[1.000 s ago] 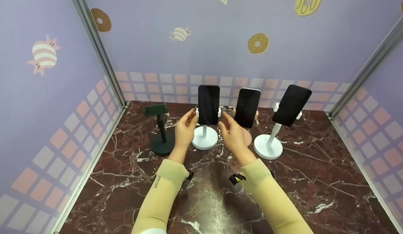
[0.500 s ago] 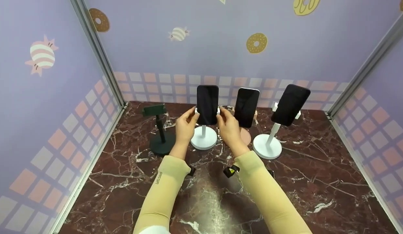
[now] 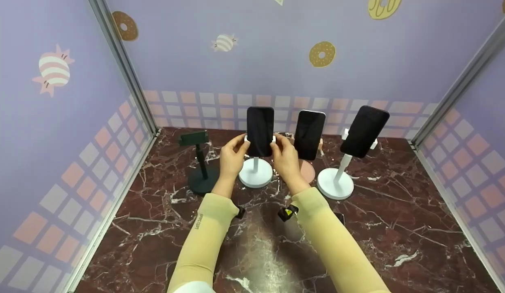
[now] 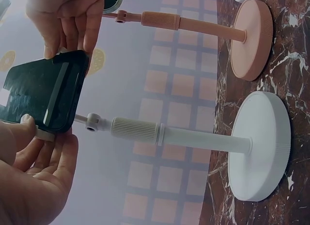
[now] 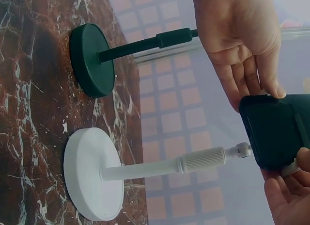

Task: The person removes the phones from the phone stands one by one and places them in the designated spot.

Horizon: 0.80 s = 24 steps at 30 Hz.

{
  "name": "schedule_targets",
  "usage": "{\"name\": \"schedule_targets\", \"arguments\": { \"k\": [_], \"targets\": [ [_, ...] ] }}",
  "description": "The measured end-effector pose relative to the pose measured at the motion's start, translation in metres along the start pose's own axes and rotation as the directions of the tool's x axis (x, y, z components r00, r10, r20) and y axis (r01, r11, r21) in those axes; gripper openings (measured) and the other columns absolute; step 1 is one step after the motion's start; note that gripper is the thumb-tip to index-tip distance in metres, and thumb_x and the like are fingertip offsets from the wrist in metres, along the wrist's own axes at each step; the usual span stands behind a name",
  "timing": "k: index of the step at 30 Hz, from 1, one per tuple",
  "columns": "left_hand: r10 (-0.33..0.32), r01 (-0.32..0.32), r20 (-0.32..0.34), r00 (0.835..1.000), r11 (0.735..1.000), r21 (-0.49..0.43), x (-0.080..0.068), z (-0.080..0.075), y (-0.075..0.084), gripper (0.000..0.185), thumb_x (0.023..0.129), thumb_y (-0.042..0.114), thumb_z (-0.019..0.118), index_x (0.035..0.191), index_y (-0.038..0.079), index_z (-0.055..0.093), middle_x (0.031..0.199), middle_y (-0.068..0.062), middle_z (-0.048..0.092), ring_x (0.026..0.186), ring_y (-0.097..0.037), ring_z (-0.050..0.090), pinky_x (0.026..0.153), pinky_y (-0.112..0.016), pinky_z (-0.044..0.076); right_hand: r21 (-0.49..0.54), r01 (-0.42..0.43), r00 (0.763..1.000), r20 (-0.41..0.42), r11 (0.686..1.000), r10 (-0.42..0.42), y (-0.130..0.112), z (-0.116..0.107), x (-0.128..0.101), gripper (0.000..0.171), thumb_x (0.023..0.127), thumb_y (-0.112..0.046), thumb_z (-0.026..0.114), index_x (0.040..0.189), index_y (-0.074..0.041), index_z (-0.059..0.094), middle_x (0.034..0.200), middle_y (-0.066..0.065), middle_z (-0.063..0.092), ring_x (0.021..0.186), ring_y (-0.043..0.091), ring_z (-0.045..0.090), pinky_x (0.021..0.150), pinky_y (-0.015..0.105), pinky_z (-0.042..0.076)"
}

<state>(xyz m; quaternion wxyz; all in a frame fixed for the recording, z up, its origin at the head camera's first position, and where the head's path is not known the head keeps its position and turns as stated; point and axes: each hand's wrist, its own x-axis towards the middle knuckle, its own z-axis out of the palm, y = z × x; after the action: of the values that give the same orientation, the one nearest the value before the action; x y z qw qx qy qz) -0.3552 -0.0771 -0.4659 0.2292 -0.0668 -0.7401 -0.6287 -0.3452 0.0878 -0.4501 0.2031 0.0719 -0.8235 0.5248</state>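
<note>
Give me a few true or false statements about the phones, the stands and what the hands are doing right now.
1. Both hands touch the phone on the nearer white stand. True: the left hand and right hand are at its two sides.
2. The dark green stand holds a phone. False: its cradle is bare.
3. Three phones sit on stands. True.
4. The pink stand lies toppled on the table. False: it stands upright with a phone on it.
5. All the screens are lit. False: they are dark.
</note>
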Motion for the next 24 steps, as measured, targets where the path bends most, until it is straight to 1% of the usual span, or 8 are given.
{"name": "schedule_targets", "arguments": {
  "k": [5, 10, 13, 15, 18, 20, 22, 24],
  "targets": [
    [-0.016, 0.017, -0.013, 1.000, 1.000, 0.003, -0.001, 0.000, 0.001, 0.030, 0.098, 0.009, 0.070, 0.124, -0.006, 0.070, 0.114, -0.024, 0.074, 0.080, -0.009, 0.061, 0.070, -0.014, 0.050, -0.001, 0.024, 1.000, -0.009, 1.000, -0.024, 0.000, 0.001, -0.001, 0.033, 0.101, -0.007, 0.063, 0.131, 0.007, 0.062, 0.126, 0.026, 0.069, 0.116, 0.038, 0.067, 0.104, 0.046, 0.054],
    [-0.006, 0.006, -0.021, 1.000, 1.000, 0.000, -0.003, -0.001, 0.001, 0.031, 0.098, 0.009, 0.070, 0.124, -0.007, 0.070, 0.114, -0.025, 0.073, 0.082, -0.010, 0.061, 0.072, -0.014, 0.049, 0.013, 0.050, 0.998, -0.022, 0.999, -0.050, 0.002, 0.002, -0.002, 0.031, 0.100, -0.007, 0.064, 0.127, 0.009, 0.063, 0.122, 0.026, 0.070, 0.112, 0.038, 0.068, 0.101, 0.047, 0.054],
    [-0.005, 0.005, -0.027, 1.000, 1.000, -0.004, -0.006, -0.002, 0.001, 0.030, 0.098, 0.008, 0.070, 0.124, -0.007, 0.070, 0.112, -0.026, 0.074, 0.079, -0.010, 0.060, 0.069, -0.014, 0.048, 0.027, 0.060, 0.998, -0.018, 0.998, -0.060, 0.003, 0.002, -0.005, 0.029, 0.100, -0.006, 0.065, 0.125, 0.009, 0.064, 0.116, 0.026, 0.071, 0.106, 0.037, 0.068, 0.097, 0.047, 0.056],
    [-0.009, 0.009, -0.028, 1.000, 1.000, -0.005, -0.009, -0.003, 0.002, 0.031, 0.098, 0.008, 0.070, 0.125, -0.006, 0.070, 0.112, -0.024, 0.074, 0.081, -0.011, 0.062, 0.069, -0.014, 0.048, 0.041, 0.067, 0.998, -0.011, 0.997, -0.066, 0.004, 0.001, -0.007, 0.028, 0.100, -0.006, 0.064, 0.124, 0.008, 0.064, 0.113, 0.025, 0.071, 0.101, 0.036, 0.068, 0.093, 0.045, 0.057],
    [-0.003, 0.003, -0.024, 1.000, 1.000, -0.005, -0.014, -0.005, 0.003, 0.032, 0.098, 0.008, 0.070, 0.127, -0.007, 0.069, 0.115, -0.025, 0.074, 0.086, -0.020, 0.066, 0.071, -0.014, 0.050, 0.061, 0.084, 0.996, -0.001, 0.995, -0.084, 0.005, 0.000, -0.011, 0.027, 0.100, -0.005, 0.064, 0.124, 0.009, 0.063, 0.110, 0.024, 0.071, 0.097, 0.033, 0.068, 0.087, 0.039, 0.058],
    [0.008, -0.008, -0.022, 1.000, 1.000, -0.004, -0.018, -0.006, 0.005, 0.033, 0.098, 0.008, 0.069, 0.127, -0.008, 0.068, 0.117, -0.026, 0.073, 0.093, -0.027, 0.069, 0.075, -0.015, 0.051, 0.081, 0.096, 0.995, 0.006, 0.992, -0.097, 0.005, -0.001, -0.014, 0.027, 0.100, -0.004, 0.064, 0.123, 0.010, 0.063, 0.110, 0.025, 0.071, 0.095, 0.033, 0.068, 0.085, 0.035, 0.057],
    [0.016, -0.017, -0.020, 1.000, 1.000, -0.010, -0.021, -0.007, 0.006, 0.033, 0.097, 0.007, 0.070, 0.126, -0.009, 0.068, 0.118, -0.027, 0.073, 0.097, -0.032, 0.069, 0.077, -0.015, 0.052, 0.098, 0.106, 0.994, 0.011, 0.989, -0.107, 0.004, -0.004, -0.017, 0.027, 0.100, -0.003, 0.063, 0.123, 0.011, 0.063, 0.110, 0.025, 0.071, 0.096, 0.032, 0.068, 0.085, 0.031, 0.057],
    [0.015, -0.016, -0.018, 1.000, 1.000, -0.027, -0.025, -0.008, 0.008, 0.032, 0.097, 0.005, 0.070, 0.125, -0.010, 0.068, 0.118, -0.027, 0.072, 0.100, -0.034, 0.069, 0.078, -0.015, 0.052, 0.126, 0.105, 0.994, 0.017, 0.986, -0.108, 0.003, -0.006, -0.021, 0.027, 0.100, -0.002, 0.063, 0.123, 0.011, 0.063, 0.110, 0.025, 0.071, 0.097, 0.033, 0.068, 0.085, 0.028, 0.056]
  ]
}}
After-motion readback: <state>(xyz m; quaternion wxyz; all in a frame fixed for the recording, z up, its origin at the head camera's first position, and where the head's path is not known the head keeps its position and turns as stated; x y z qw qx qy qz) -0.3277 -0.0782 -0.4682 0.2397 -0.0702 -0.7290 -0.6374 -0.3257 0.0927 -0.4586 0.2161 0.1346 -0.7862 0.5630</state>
